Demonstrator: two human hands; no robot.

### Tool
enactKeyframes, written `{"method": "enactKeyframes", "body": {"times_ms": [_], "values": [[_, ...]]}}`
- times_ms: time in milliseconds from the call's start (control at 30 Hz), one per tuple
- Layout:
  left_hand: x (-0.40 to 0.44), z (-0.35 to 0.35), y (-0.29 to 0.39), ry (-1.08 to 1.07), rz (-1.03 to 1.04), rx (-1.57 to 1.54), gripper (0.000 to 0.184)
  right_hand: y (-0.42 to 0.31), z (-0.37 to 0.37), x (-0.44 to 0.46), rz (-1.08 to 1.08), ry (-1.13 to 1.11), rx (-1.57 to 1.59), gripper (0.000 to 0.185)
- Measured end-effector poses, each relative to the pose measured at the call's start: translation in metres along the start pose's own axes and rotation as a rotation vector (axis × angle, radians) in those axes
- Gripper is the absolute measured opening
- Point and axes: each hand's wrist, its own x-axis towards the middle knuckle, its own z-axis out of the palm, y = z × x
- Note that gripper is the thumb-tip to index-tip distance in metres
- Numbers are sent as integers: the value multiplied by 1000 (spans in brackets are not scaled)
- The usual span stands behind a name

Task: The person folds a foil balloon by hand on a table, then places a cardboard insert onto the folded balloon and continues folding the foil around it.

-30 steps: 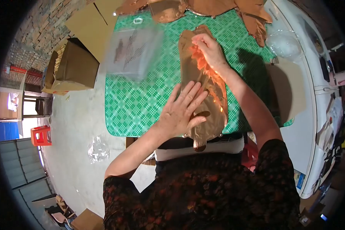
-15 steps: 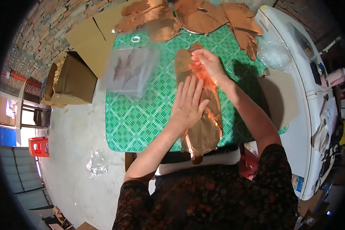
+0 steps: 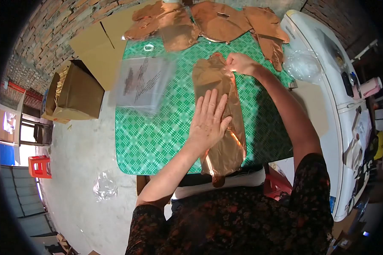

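A long copper-coloured foil sheet (image 3: 227, 153) lies lengthwise on the green checked tablecloth (image 3: 153, 140), its lower end hanging over the near edge. My left hand (image 3: 208, 121) rests flat on the middle of the foil, fingers stretched out. At the foil's upper right edge, my right hand (image 3: 240, 64) is closed in a pinch on it. Creases run down the foil's right side. Left of the foil sits a stack of clear plastic bags (image 3: 142, 83) with printed text.
More copper foil pieces (image 3: 221, 23) lie along the table's far edge. A white ring (image 3: 148, 47) is near them. Clear plastic (image 3: 302, 66) sits by the white fridge (image 3: 327, 55) at right. An open cardboard box (image 3: 78, 91) and a red stool (image 3: 39, 166) are at left.
My right hand has moved from over the foil out to its upper right edge, and the folded flap there now lies flatter. My left hand stays spread on the foil. The view has shifted.
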Motion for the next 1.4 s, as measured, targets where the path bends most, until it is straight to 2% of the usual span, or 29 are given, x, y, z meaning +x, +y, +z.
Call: {"method": "enactKeyframes", "body": {"times_ms": [100,200,300,400,600,700,800,900,1000,1100,1200,1400], "values": [[0,0,0,-9,2,-8,73,-8,-11,-1,-53,-105,35,28],[0,-1,0,-10,0,-4,73,-21,-22,6,-43,-228,-59,33],[0,-1,1,-9,1,9,73,-38,-30,7,23,-279,-123,36],[0,0,1,-10,-1,14,73,-51,-28,10,103,-283,-327,36],[0,0,1,-6,3,7,74,-47,-31,22,64,-340,-318,32],[-1,0,1,2,8,8,74,-48,-32,20,68,-296,-216,26],[0,-2,1,4,11,6,75,-54,-33,23,156,-363,-211,22],[0,-3,1,14,15,-4,74,-49,-28,16,258,-339,133,38],[0,-2,1,19,15,-14,74,-57,-29,7,284,-357,286,43],[-1,-1,1,19,15,-19,74,-52,-18,2,255,-195,420,34],[-1,-1,0,18,22,-21,75,-48,-21,1,186,-276,384,37],[-1,0,0,3,18,-17,77,-46,-25,1,171,-332,411,24]]}}
